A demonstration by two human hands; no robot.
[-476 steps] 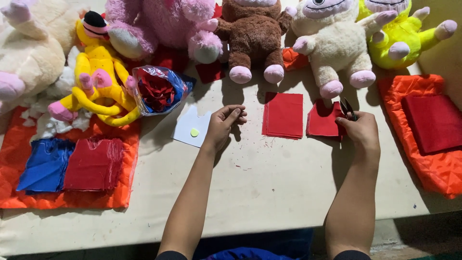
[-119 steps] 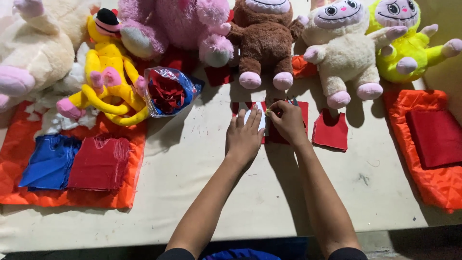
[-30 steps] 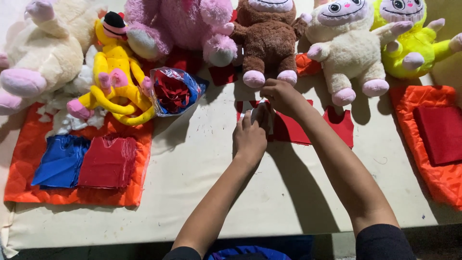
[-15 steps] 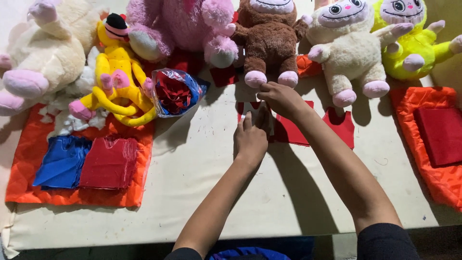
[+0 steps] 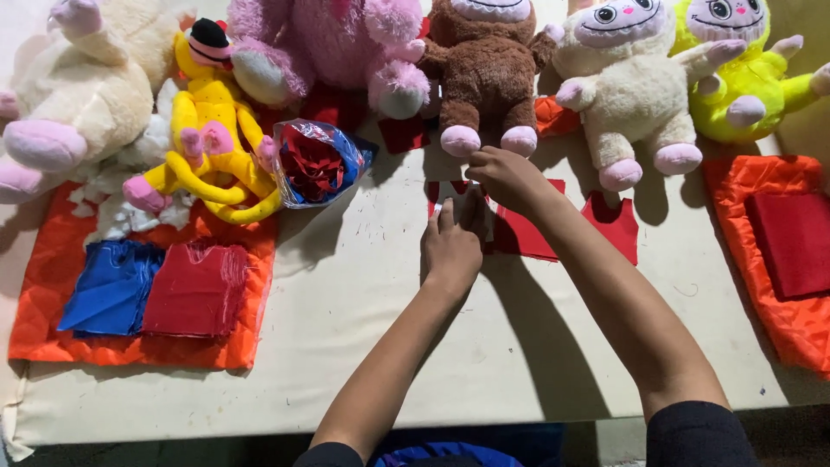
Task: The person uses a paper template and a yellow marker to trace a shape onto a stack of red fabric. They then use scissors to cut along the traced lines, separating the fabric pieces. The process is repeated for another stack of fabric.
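Two hands of mine meet over a red fabric piece [image 5: 527, 232] on the bench [image 5: 363, 346], hiding most of it and a white template under my fingers. My left hand [image 5: 451, 246] presses flat, fingers together; my right hand [image 5: 506, 177] pinches at its top edge, just below the brown plush toy [image 5: 484, 60]. One second red piece [image 5: 616, 227] lies beside.

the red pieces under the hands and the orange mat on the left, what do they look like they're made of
Red pieces under the left hand and right hand: probably felt or thin woven cloth; flat, matte, with clean cut edges.

Orange mat: looks like a satiny synthetic cloth, perhaps padded; it shines and puckers into soft wrinkles.

Both are guesses from looks alone.
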